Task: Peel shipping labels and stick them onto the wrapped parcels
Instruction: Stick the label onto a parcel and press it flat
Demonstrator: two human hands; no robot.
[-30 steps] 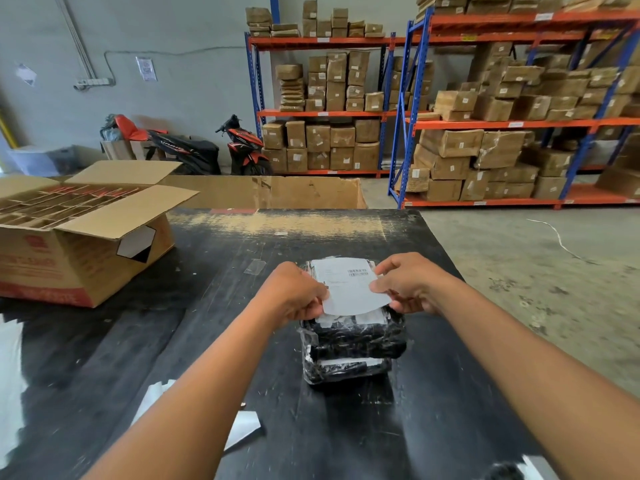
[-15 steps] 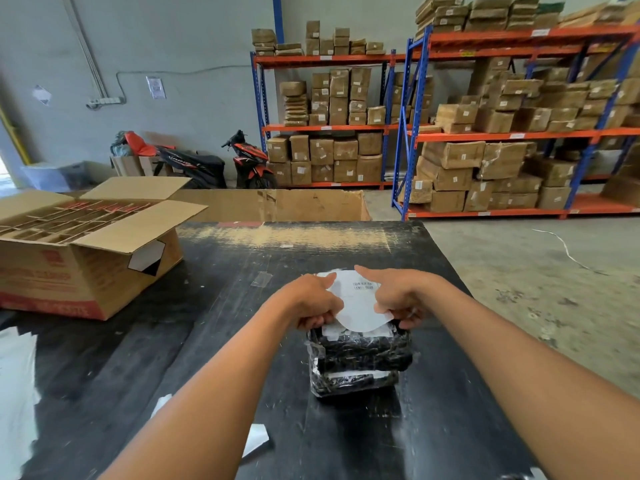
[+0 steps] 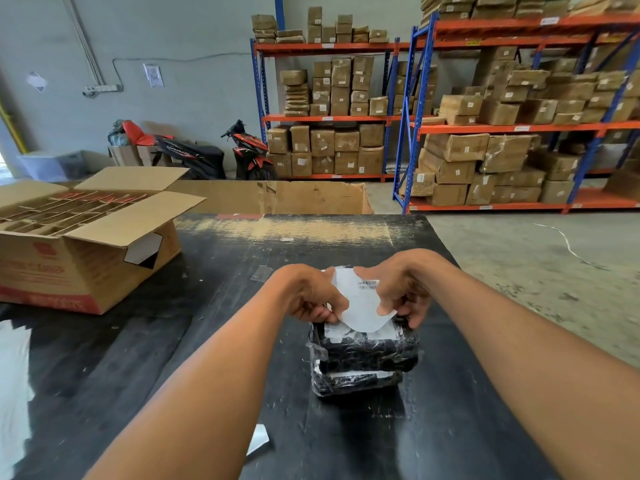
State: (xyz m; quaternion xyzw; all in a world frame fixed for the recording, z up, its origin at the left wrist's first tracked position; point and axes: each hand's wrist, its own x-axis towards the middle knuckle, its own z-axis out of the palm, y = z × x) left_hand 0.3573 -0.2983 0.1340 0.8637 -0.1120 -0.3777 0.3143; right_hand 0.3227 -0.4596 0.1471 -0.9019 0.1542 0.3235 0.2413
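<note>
Fingers (image 3: 322, 311) on label (image 3: 360, 306); black table (image 3: 214, 306); warehouse shelves (image 3: 519, 126) behind

Both bare forearms reach forward, converging mid-frame. Left hand (image 3: 308, 294) palm down, fingers curled under, pinching the left side of a sheet. Right hand (image 3: 401, 289) mirrors it, thumb pressed down, fingers curled, pinching the right side.

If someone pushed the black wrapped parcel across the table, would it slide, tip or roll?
The wrapped parcel is blocky and sits flat on the table, so it would probably slide, not roll. Its glossy film looks slippery. The label curls between both hands, so it is probably floppy.
</note>
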